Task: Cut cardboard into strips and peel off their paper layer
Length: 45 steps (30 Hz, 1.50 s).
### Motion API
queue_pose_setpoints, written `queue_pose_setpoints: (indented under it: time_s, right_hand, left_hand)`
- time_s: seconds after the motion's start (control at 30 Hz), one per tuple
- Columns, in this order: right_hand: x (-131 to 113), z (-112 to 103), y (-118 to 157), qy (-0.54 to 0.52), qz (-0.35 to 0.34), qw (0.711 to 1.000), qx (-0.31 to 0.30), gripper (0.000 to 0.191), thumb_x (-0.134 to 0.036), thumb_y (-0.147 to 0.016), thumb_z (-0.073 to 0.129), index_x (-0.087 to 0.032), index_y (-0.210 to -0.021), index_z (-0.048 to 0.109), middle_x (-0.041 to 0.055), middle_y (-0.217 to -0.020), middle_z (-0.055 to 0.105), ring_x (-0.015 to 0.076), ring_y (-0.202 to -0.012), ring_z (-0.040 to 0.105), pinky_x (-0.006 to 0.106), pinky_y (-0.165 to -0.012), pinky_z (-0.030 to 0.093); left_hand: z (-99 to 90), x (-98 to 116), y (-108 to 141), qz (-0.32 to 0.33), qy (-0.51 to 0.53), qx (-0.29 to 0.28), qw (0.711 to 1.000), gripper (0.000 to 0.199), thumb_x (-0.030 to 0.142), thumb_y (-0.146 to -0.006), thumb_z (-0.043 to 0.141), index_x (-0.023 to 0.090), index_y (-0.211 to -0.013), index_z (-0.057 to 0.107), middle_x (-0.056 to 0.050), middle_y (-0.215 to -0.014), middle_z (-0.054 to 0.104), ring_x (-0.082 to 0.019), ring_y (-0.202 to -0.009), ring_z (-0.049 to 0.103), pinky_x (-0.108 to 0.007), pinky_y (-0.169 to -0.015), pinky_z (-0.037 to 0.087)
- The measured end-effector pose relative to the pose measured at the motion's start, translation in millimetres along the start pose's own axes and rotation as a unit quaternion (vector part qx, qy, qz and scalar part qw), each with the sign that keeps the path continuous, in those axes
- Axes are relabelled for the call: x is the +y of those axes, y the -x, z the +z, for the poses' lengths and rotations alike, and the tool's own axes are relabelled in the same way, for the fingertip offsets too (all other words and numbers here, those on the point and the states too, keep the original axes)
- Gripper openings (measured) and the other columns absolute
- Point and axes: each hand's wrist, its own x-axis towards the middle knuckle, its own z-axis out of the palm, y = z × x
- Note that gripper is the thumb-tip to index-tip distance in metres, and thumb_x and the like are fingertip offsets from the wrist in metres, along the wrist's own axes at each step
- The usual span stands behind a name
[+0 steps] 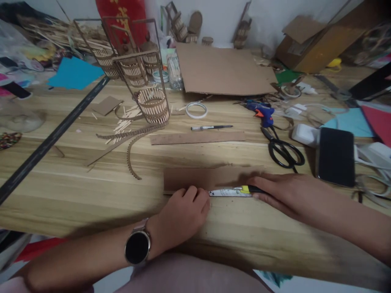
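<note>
A strip of brown cardboard (195, 178) lies flat near the table's front edge, with a thin white ruler (224, 193) along its near side. My left hand (186, 211), a round watch on its wrist, presses curled fingers down at the ruler's left end and the cardboard's near edge. In my right hand (275, 191) is a yellow-and-black utility knife (245, 189), pointing left over the ruler. The blade's tip is too small to make out clearly. The right fingers partly hide the right ends of ruler and cardboard.
Beyond the strip lie a narrow cardboard piece (198, 138), a pen (211, 127), a tape roll (196, 110) and black scissors (285, 152). A glue gun (264, 114) and phone (335, 156) are to the right. Stick-sided buckets (153, 105) stand back left, near a large cardboard sheet (226, 69).
</note>
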Motion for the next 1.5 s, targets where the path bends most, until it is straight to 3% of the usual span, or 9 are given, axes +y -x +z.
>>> queue_pose_setpoints:
  time_s: [0.1,0.33,0.5,0.67,0.8,1.0,1.2,1.33,1.5]
  right_hand:
    - [-3,-3,-7,-0.012,-0.066,0.996,-0.051,0.035,-0.041,-0.106,0.039,-0.027,-0.102,0.07,0.0005,-0.079,0.075,0.0165,-0.055,0.066,0.03,-0.049,0.044]
    - [-10,2,-10,0.072,-0.088,0.994,-0.002,0.038,-0.036,-0.107,0.034,-0.025,-0.113,0.07,0.0025,-0.079,0.075,0.0167,-0.052,0.065,0.031,-0.045,0.037]
    - [-13,-1,-14,0.08,-0.1,0.992,-0.016,0.036,-0.031,-0.106,0.035,-0.025,-0.117,0.069,0.0018,-0.079,0.075,0.0166,-0.053,0.065,0.03,-0.047,0.038]
    - [-17,-3,-18,0.091,-0.114,0.989,0.003,0.032,-0.018,-0.1,0.041,-0.026,-0.113,0.07,0.0017,-0.077,0.073,0.0152,-0.048,0.058,0.031,-0.047,0.031]
    - [-25,-7,-19,0.134,-0.105,0.985,-0.004,0.038,-0.005,-0.085,0.045,-0.026,-0.105,0.07,0.0015,-0.072,0.07,0.0159,-0.045,0.055,0.033,-0.047,0.024]
    - [-37,-19,-26,0.154,-0.071,0.982,-0.083,0.043,0.004,-0.074,0.051,-0.025,-0.101,0.068,-0.0012,-0.069,0.068,0.0145,-0.045,0.057,0.03,-0.048,0.023]
    - [-33,-10,-18,0.174,-0.062,0.979,-0.084,0.035,0.002,-0.076,0.051,-0.024,-0.093,0.068,-0.0015,-0.062,0.064,0.0174,-0.046,0.06,0.031,-0.047,0.023]
    - [-29,-8,-16,0.182,-0.065,0.978,-0.082,0.039,0.003,-0.075,0.048,-0.024,-0.096,0.068,0.0001,-0.069,0.068,0.0161,-0.047,0.06,0.03,-0.048,0.028]
    - [-21,-20,-15,0.154,-0.085,0.979,-0.108,0.051,0.006,-0.072,0.048,-0.024,-0.107,0.069,-0.0002,-0.072,0.072,0.0163,-0.046,0.062,0.029,-0.047,0.034]
  left_hand:
    - [2.0,1,0,-0.005,0.004,-0.001,1.0,0.027,0.012,-0.102,0.048,0.011,-0.123,0.065,-0.013,-0.112,0.068,-0.022,-0.091,0.064,-0.031,-0.066,0.056]
    - [4.9,0,-1,-0.004,0.011,0.017,1.0,0.026,0.013,-0.102,0.048,0.011,-0.12,0.066,-0.011,-0.105,0.068,-0.022,-0.089,0.063,-0.031,-0.062,0.055]
    - [5.1,0,1,-0.01,0.018,0.033,0.999,0.026,0.012,-0.102,0.047,0.011,-0.119,0.067,-0.009,-0.1,0.067,-0.022,-0.087,0.063,-0.031,-0.061,0.055]
    - [4.3,0,1,-0.01,0.018,0.041,0.999,0.026,0.013,-0.102,0.048,0.011,-0.119,0.067,-0.009,-0.1,0.067,-0.022,-0.086,0.063,-0.031,-0.061,0.055]
    - [3.0,-1,0,-0.009,0.018,0.026,0.999,0.026,0.014,-0.102,0.049,0.011,-0.12,0.067,-0.009,-0.1,0.066,-0.021,-0.087,0.063,-0.031,-0.062,0.055]
    - [2.5,-2,0,-0.012,0.013,0.012,1.0,0.026,0.014,-0.104,0.048,0.011,-0.122,0.066,-0.009,-0.1,0.066,-0.021,-0.087,0.063,-0.031,-0.063,0.056]
    - [3.2,-2,1,-0.013,0.009,0.012,1.0,0.026,0.013,-0.103,0.049,0.01,-0.123,0.065,-0.009,-0.1,0.066,-0.021,-0.087,0.062,-0.031,-0.063,0.056]
    - [3.7,-2,2,-0.016,0.007,0.025,1.0,0.026,0.013,-0.103,0.048,0.01,-0.123,0.065,-0.008,-0.099,0.065,-0.021,-0.086,0.061,-0.032,-0.062,0.055]
    - [7.2,-2,4,-0.018,0.0,0.052,0.998,0.024,0.014,-0.102,0.051,0.01,-0.121,0.066,-0.008,-0.098,0.065,-0.02,-0.084,0.06,-0.03,-0.061,0.053]
